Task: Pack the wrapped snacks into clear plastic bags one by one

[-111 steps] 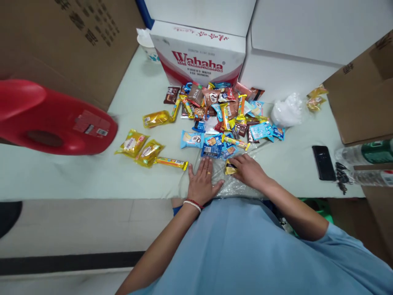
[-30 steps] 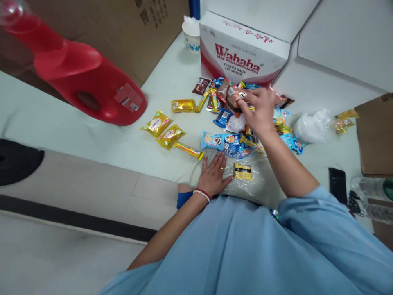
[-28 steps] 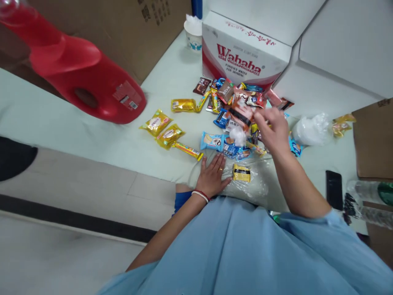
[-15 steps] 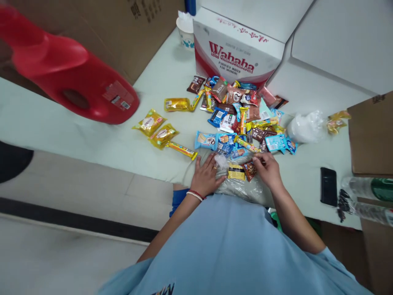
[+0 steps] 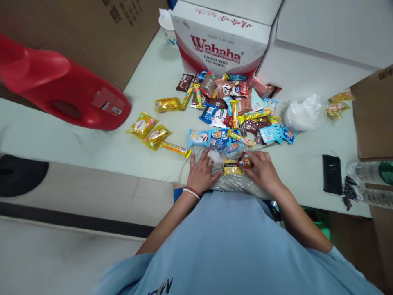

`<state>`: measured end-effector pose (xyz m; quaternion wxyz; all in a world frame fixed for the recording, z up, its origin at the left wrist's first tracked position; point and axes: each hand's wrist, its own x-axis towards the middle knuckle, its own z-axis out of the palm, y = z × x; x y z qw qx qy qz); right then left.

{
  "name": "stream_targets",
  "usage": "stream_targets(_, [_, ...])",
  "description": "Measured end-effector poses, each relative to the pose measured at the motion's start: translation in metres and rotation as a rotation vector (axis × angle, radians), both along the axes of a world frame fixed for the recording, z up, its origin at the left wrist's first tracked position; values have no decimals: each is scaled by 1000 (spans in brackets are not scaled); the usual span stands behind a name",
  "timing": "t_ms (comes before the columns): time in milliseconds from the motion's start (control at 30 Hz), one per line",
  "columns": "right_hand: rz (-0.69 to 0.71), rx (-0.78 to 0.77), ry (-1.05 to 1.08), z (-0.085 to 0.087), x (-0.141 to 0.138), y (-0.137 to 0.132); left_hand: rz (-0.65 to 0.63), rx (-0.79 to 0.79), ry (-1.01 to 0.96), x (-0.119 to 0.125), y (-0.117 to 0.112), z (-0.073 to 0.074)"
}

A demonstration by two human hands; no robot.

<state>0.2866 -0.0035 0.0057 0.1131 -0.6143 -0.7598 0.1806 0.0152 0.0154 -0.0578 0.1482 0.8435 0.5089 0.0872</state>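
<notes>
My left hand (image 5: pixel 201 172) lies with fingers spread on the edge of a clear plastic bag (image 5: pixel 236 182) at the front of the table. My right hand (image 5: pixel 264 170) grips a brown cookie packet (image 5: pixel 245 159) between thumb and fingers, over the bag. Left of that packet is a yellow snack packet (image 5: pixel 232 166), on or in the bag; I cannot tell which. Just beyond my hands lie a light blue snack packet (image 5: pixel 199 137), a yellow stick packet (image 5: pixel 242 139) and a heap of mixed wrapped snacks (image 5: pixel 219 117).
A red jug (image 5: pixel 64 90) lies at the left. Yellow cake packets (image 5: pixel 143 125) sit nearer the middle. A Wahaba-type water carton (image 5: pixel 221 45) stands behind the heap. To the right are a white plastic bundle (image 5: pixel 303 114), a black phone (image 5: pixel 332 174) and clear bottles (image 5: pixel 365 172).
My right hand has moved a little left with the brown cookie packet, bringing it closer to the yellow packet. My left hand stays on the bag. The camera view has shifted slightly.
</notes>
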Motion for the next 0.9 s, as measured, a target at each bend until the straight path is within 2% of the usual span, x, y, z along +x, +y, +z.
stream_targets(67, [190, -54, -1, 2, -10, 4, -3, -13, 8, 0, 0, 1])
stream_targets(133, [274, -94, -47, 1, -23, 9, -8, -33, 1, -2, 1, 3])
stream_targets(233, [267, -97, -110, -5, -36, 14, -11, -65, -41, -5, 5, 4])
stream_targets(333, [249, -80, -121, -10, -40, 15, 41, -76, -106, -7, 10, 8])
stream_targets(500, [215, -38, -104, -14, -43, 10, 210, 63, -248, 2, 23, 21])
stream_targets(600, [193, -6, -67, -15, -46, 5, 319, 64, -427, 5, 41, 21])
stream_targets(733, [174, 53, -16, -17, -48, 0, 605, 14, -701, -13, 75, 13])
stream_targets(833, [181, 32, -24, -20, -50, 0, 820, 48, -877, -35, 88, 16])
stream_targets(867, [181, 14, -34, -21, -51, 1, 812, 86, -896, -40, 87, 19])
stream_targets(900, [181, -4, -43, -22, -52, 3, 726, 128, -862, -43, 83, 23])
